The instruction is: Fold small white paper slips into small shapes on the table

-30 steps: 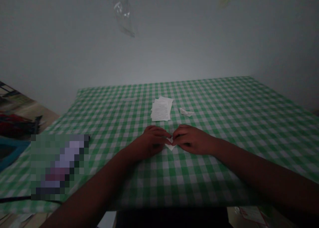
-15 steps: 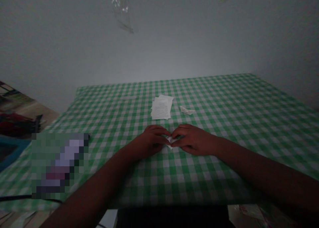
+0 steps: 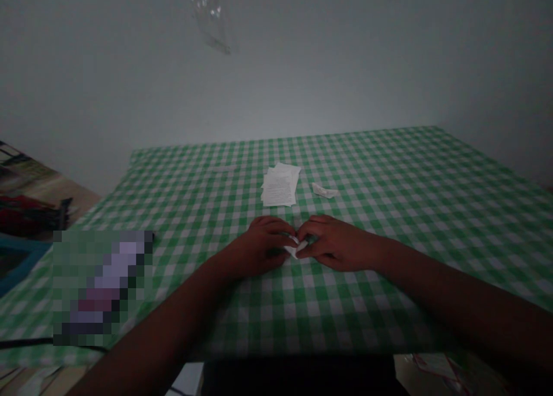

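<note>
White folded paper [image 3: 294, 249] is being pinched between the left hand [image 3: 259, 247] and right hand [image 3: 337, 245], both closing on it, with printed sheets [image 3: 279, 186] lying ahead on green gingham cloth [image 3: 389, 177].

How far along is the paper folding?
Looks done: a narrow creased white paper slip lies on the green-and-white gingham tablecloth. In hand: a small folded white paper piece, held between the left hand and right hand. Left: a stack of white printed sheets, lying flat.
</note>
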The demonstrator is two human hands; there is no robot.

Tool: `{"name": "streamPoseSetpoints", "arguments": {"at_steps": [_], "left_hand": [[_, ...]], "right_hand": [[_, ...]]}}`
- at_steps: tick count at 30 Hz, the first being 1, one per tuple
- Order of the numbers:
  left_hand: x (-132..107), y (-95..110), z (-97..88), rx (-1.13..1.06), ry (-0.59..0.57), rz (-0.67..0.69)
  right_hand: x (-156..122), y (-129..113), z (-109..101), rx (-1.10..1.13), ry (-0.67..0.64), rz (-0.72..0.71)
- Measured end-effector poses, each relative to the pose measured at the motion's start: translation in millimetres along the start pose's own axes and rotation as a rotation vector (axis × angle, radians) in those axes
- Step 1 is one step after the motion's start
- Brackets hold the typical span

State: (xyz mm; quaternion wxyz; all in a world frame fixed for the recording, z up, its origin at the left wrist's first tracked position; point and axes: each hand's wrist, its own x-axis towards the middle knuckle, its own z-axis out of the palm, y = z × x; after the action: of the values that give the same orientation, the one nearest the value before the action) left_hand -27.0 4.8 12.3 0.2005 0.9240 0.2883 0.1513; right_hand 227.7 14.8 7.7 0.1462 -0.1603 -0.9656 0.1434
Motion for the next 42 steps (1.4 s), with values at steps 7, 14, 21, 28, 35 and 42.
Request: {"name": "streamPoseSetpoints", "arguments": {"at_steps": [7,14,21,28,35,42], "left_hand": [[2,0,3.6,0.004,0.017,-0.036],[1,2,4.1,0.018,0.028,-0.049],[1,8,-2.0,0.100,-0.018,-0.060],[-3,10,-5.3,0.104,-0.044,-0.130],[0,12,-1.9,0.130,-0.034,-0.161],[10,13,13.7,0.190,0.056,-0.264]], "right_hand": [[1,-11,-5,-0.054,-0.018,0.019],[4,-39,3,-0.311,-0.023,0.157],[2,-48,8,-0.280,-0.004,0.217],[2,-41,2,-0.168,-0.028,0.162],[0,-42,-8,-0.156,-0.106,0.160],[-5,-40,-2,-0.170,-0.118,0.209]]}}
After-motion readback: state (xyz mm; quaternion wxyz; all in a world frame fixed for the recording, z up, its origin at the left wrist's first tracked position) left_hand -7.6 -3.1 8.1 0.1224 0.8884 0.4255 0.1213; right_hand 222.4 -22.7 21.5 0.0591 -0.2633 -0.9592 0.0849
